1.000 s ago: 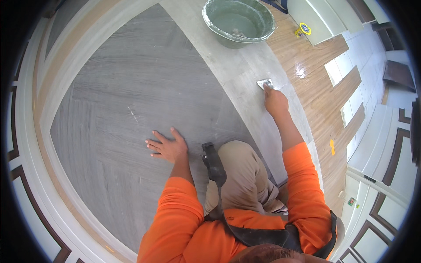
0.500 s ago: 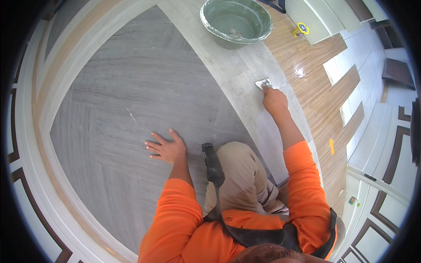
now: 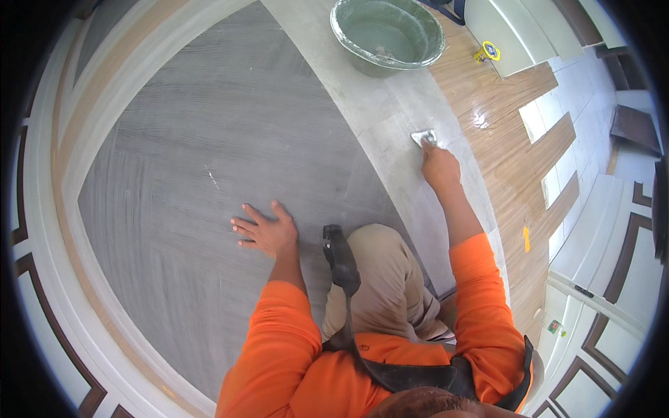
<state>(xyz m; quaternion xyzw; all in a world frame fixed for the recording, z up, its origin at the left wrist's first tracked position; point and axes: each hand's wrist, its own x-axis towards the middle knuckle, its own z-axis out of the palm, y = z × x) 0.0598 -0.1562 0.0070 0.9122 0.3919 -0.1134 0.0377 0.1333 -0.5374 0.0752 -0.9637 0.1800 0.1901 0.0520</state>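
My right hand (image 3: pixel 441 167) is closed on the handle of a putty knife (image 3: pixel 423 136). The knife's broad metal blade lies against a pale grey, smeared strip of floor (image 3: pixel 390 143). My left hand (image 3: pixel 274 230) rests flat on dark grey, wood-grained flooring (image 3: pixel 230 139), its fingers spread and nothing in it. Beyond the putty knife stands a round green basin (image 3: pixel 387 35), its rim streaked white and a greyish mix inside. My bent knee (image 3: pixel 380 272), in beige trousers, is between my two arms.
Brown wood-look planks (image 3: pixel 488 125) run along the right of the pale strip, ending unevenly over white tiles (image 3: pixel 557 174). A yellow-and-blue round item (image 3: pixel 488 51) and an orange arrow marker (image 3: pixel 526 239) lie on them. White panelled walls (image 3: pixel 52 341) curve around both sides.
The view has shifted slightly, so the basin appears a little farther right. Against the floor, the putty knife has moved slightly nearer to me. My left hand stays in place.
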